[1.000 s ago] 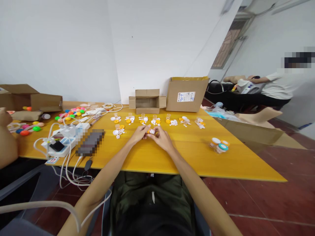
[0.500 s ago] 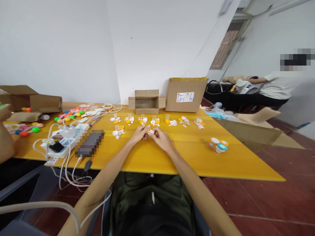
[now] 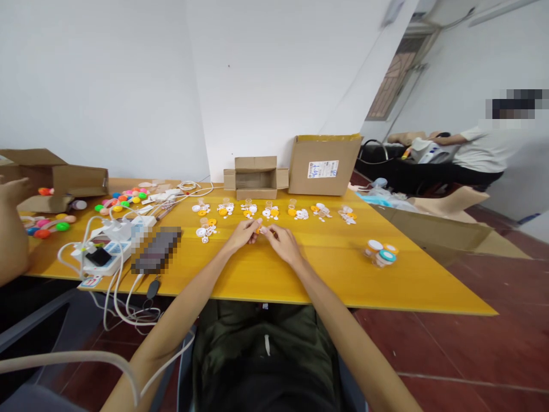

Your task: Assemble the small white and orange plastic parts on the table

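My left hand [image 3: 242, 233] is closed on a small orange plastic part [image 3: 258, 230] above the table's middle. Facing it, my right hand [image 3: 281, 242] pinches a small white plastic piece [image 3: 263, 229] against the orange part; the fingers cover most of both. Beyond my hands runs a row of small piles, each with white perforated discs [image 3: 302, 214], orange rings [image 3: 274, 212] and a clear cup [image 3: 292, 203]. One more pile, with a white ring [image 3: 201, 232], lies left of my left hand.
Several capped jars [image 3: 387, 257] stand at the right. Two cardboard boxes [image 3: 323, 166] [image 3: 256, 178] sit against the wall. At left are a power strip [image 3: 114, 252], cables, a phone [image 3: 156, 250] and colourful balls [image 3: 42, 233]. Another person's arm [image 3: 12, 234] reaches in; someone sits far right.
Between my fingers, the white perforated piece has turned and shows less of its face. My hands stay in nearly the same place. The other person's hand at left has risen.
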The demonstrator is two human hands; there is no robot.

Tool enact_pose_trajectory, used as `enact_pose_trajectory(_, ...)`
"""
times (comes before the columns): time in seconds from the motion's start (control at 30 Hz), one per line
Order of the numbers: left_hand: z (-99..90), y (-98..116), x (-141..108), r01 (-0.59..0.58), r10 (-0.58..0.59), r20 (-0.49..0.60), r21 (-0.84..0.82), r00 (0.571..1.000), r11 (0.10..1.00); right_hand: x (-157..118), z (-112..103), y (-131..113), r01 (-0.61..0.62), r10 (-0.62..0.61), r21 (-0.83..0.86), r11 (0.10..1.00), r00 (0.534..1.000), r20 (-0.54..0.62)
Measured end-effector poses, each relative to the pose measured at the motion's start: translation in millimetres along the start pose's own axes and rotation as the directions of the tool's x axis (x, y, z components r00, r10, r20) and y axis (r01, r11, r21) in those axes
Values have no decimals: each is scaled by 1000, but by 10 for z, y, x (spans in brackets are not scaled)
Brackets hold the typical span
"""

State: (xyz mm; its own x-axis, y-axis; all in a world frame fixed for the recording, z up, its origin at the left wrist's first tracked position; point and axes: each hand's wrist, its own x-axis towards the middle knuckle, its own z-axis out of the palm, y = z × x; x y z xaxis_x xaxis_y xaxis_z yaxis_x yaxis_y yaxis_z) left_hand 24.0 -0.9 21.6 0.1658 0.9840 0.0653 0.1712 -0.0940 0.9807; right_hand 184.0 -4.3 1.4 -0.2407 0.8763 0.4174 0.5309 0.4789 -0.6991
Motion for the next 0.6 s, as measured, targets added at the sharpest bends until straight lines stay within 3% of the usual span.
enact_pose_trajectory(0.6, 1, -2, 0, -13, 13, -1, 4, 1000, 1000, -6, 26, 12, 24, -25, -11, 1000, 999, -24)
